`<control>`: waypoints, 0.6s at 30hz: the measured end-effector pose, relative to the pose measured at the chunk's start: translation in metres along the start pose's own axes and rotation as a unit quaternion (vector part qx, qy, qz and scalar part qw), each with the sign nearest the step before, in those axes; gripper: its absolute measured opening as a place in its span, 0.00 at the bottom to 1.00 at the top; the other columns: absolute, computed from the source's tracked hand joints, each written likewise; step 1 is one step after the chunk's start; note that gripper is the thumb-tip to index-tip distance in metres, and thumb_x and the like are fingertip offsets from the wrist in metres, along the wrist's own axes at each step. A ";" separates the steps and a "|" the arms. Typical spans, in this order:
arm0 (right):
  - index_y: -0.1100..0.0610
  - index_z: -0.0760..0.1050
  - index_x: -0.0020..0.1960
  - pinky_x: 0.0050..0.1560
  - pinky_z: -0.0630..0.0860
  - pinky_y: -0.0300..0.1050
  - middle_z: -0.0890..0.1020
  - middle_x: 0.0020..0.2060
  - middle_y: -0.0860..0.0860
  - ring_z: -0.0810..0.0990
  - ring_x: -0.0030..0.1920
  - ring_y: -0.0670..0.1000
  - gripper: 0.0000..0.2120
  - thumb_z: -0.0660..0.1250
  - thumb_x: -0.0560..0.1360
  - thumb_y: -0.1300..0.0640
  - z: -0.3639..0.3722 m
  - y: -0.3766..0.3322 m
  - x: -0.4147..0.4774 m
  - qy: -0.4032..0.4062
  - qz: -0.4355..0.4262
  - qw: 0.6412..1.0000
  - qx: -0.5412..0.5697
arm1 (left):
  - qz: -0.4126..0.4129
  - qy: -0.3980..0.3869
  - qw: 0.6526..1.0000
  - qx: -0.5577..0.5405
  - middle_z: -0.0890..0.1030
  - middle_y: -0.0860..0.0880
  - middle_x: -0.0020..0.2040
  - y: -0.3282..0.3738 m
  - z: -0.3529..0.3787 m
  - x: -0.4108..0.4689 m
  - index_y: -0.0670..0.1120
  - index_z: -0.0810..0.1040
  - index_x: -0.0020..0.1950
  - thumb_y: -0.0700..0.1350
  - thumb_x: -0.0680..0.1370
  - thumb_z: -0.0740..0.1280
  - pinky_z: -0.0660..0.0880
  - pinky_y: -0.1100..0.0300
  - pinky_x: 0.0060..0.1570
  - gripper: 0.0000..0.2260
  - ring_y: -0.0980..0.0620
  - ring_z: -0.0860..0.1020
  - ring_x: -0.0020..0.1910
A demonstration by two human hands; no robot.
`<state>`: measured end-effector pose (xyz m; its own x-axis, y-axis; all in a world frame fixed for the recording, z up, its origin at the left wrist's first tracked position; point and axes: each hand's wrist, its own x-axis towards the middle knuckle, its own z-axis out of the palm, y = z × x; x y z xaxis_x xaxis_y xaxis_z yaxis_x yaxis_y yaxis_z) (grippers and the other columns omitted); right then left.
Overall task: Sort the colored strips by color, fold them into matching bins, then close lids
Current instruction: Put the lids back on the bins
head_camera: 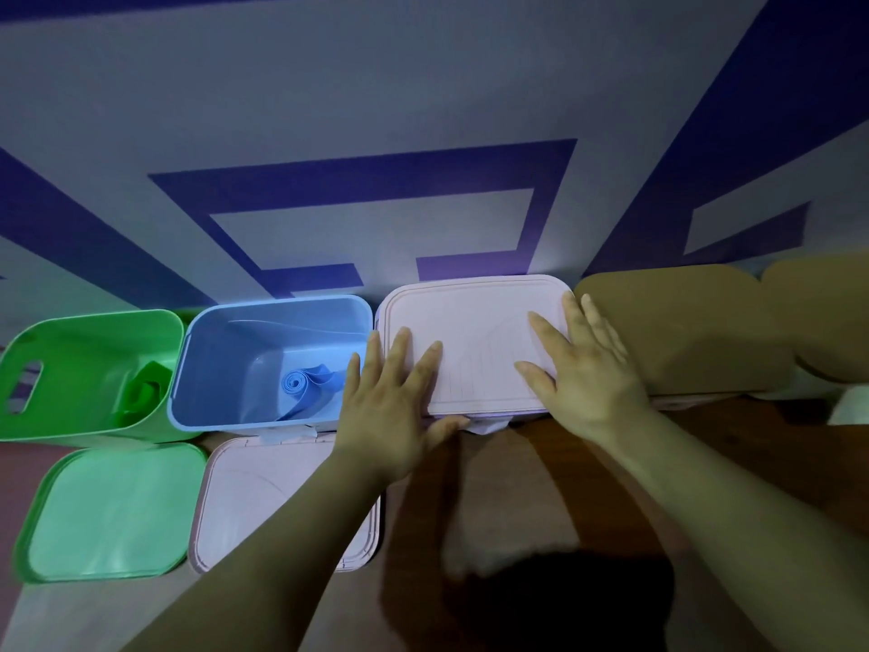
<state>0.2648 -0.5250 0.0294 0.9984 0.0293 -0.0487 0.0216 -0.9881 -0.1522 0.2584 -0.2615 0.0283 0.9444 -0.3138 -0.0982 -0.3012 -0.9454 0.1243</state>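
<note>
A pink lid (475,331) lies shut on top of the pink bin in the middle of the row. My left hand (390,407) presses flat on the lid's left side, thumb under its front edge. My right hand (583,369) presses flat on its right side, fingers spread. To the left, the open blue bin (225,336) holds a rolled blue strip (310,381). Further left, the open green bin (84,341) holds a green strip (143,392). A green lid (113,510) and a second pink lid (263,501) lie flat in front of those bins.
Two bins with tan lids (682,331) stand at the right of the row, against a grey wall with blue stripes. A brown wooden tabletop (508,487) stretches in front of the bins. A bit of white sticks out under the pink lid's front edge.
</note>
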 end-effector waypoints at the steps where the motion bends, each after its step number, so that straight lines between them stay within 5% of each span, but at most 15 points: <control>1: 0.46 0.59 0.78 0.76 0.54 0.54 0.53 0.80 0.57 0.51 0.79 0.59 0.37 0.45 0.74 0.30 0.000 0.001 0.000 -0.012 0.001 1.000 0.002 | 0.004 -0.002 1.000 0.002 0.50 0.46 0.82 0.000 0.000 0.000 0.60 0.48 0.80 0.76 0.72 0.49 0.47 0.39 0.76 0.40 0.37 0.45 0.79; 5: 0.44 0.51 0.79 0.78 0.49 0.52 0.45 0.80 0.55 0.46 0.80 0.56 0.41 0.40 0.71 0.27 -0.003 0.002 0.001 -0.051 -0.002 0.999 0.012 | 0.016 -0.009 1.000 0.010 0.47 0.47 0.82 -0.003 0.002 -0.003 0.60 0.45 0.80 0.74 0.74 0.49 0.45 0.40 0.77 0.38 0.38 0.42 0.80; 18: 0.45 0.49 0.80 0.78 0.47 0.52 0.44 0.80 0.54 0.43 0.80 0.56 0.40 0.40 0.72 0.28 -0.001 0.001 -0.007 -0.042 -0.006 0.999 -0.002 | 0.010 -0.018 1.000 0.014 0.49 0.46 0.82 0.001 -0.001 -0.009 0.59 0.47 0.80 0.75 0.74 0.43 0.47 0.37 0.76 0.38 0.38 0.43 0.80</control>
<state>0.2580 -0.5266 0.0304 0.9901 0.0544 -0.1297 0.0346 -0.9881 -0.1498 0.2501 -0.2598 0.0302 0.9327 -0.3358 -0.1318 -0.3246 -0.9406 0.0993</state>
